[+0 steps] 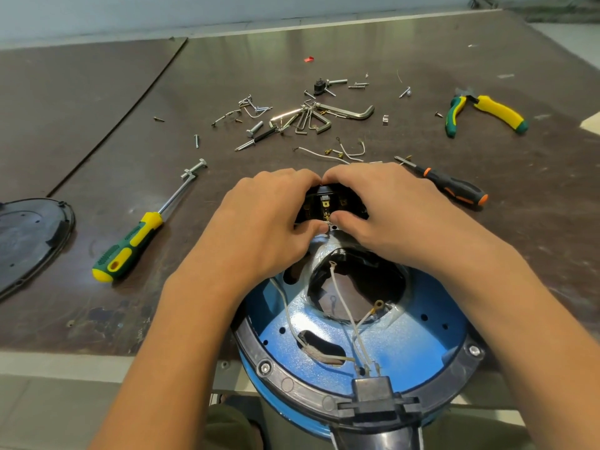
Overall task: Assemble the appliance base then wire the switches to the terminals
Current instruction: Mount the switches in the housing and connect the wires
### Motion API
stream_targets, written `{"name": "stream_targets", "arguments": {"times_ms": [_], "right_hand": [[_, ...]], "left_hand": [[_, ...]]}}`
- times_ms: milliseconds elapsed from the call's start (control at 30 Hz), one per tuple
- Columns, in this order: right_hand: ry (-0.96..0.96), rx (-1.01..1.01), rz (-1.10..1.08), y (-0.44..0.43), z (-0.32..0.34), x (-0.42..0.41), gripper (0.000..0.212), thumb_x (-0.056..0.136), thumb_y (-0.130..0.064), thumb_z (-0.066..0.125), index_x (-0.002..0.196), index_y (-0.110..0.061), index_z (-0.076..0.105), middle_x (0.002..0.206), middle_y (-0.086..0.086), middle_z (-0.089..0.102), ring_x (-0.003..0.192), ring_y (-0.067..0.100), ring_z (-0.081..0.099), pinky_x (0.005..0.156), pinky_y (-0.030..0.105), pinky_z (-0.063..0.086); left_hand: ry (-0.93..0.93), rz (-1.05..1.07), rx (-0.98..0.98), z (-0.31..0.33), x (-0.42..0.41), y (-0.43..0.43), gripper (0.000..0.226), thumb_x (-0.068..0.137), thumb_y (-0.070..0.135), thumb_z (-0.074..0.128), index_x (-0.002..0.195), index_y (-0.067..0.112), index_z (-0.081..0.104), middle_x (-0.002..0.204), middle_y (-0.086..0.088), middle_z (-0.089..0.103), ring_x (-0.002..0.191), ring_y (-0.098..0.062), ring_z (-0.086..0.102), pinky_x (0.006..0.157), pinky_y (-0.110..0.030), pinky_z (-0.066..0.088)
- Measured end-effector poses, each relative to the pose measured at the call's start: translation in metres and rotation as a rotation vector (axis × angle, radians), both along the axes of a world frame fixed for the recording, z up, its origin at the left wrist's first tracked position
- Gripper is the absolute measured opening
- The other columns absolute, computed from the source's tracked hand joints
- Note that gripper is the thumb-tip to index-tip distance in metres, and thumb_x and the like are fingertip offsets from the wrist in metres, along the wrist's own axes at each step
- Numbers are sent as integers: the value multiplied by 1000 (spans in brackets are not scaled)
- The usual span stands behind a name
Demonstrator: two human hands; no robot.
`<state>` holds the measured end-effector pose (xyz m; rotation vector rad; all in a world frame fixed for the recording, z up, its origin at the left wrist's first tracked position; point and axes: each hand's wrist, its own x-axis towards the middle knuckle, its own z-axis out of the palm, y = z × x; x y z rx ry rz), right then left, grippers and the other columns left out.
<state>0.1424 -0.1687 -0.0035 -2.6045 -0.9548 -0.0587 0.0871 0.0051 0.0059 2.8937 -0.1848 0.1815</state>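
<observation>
A blue round appliance base [292, 349] with a black rim lies upturned at the table's near edge. At its far side sits a black switch block [328, 203] with brass terminals. My left hand [266, 219] grips the block's left end and pinches a white wire end at the middle terminal. Gripping the block's right end is my right hand [386, 209], its thumb beside that terminal. Several white wires [341, 297] with ring lugs run inside the base toward a black socket [373, 389] at the near rim.
A green-yellow screwdriver [136, 245] lies left, an orange-black one [454, 186] right, pliers [487, 112] far right. Loose screws, hex keys [311, 118] and spare wires [344, 151] are scattered behind the hands. A black cover plate [29, 235] sits at the left edge.
</observation>
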Motion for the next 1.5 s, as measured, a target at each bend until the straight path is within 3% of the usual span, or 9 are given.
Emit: {"name": "stream_targets", "arguments": {"times_ms": [167, 1500], "right_hand": [[-7, -1, 10, 0, 1, -1, 34, 93, -38, 60, 125, -39, 52, 116, -13, 62, 113, 19, 57, 73, 31, 30], [-32, 15, -8, 3, -1, 1, 34, 91, -36, 62, 124, -37, 57, 115, -10, 66, 112, 21, 59, 73, 33, 33]], "left_hand": [[12, -4, 8, 2, 4, -1, 57, 83, 56, 67, 132, 28, 55, 118, 5, 65, 109, -21, 62, 89, -45, 52], [48, 31, 123, 3, 6, -3, 48, 90, 52, 61, 130, 26, 53, 118, 3, 64, 107, -26, 61, 87, -47, 51]]}}
